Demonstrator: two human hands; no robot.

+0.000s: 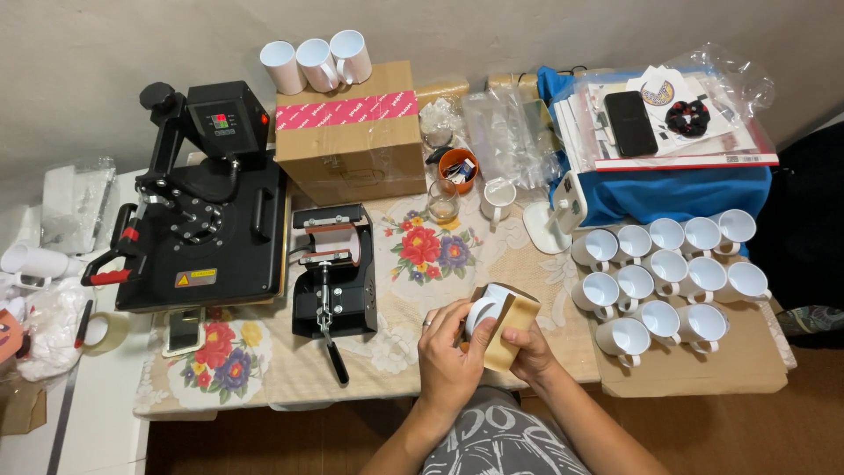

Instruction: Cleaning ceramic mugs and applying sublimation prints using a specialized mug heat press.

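Both my hands hold a white mug (pixel 489 305) wrapped in a tan sheet of paper (pixel 512 334) just above the near table edge. My left hand (pixel 448 352) grips the mug from the left, thumb across its rim. On the right, my right hand (pixel 530 354) presses the tan paper against the mug's side. A black mug heat press (pixel 332 264) stands a little to the left of my hands, its handle pointing toward me.
A large black flat heat press (pixel 207 211) fills the left of the table. A taped cardboard box (pixel 352 132) carries three white mugs (pixel 315 60). Several white mugs (pixel 664 273) stand on cardboard at right. A blue stand with papers and a phone (pixel 630 123) sits behind.
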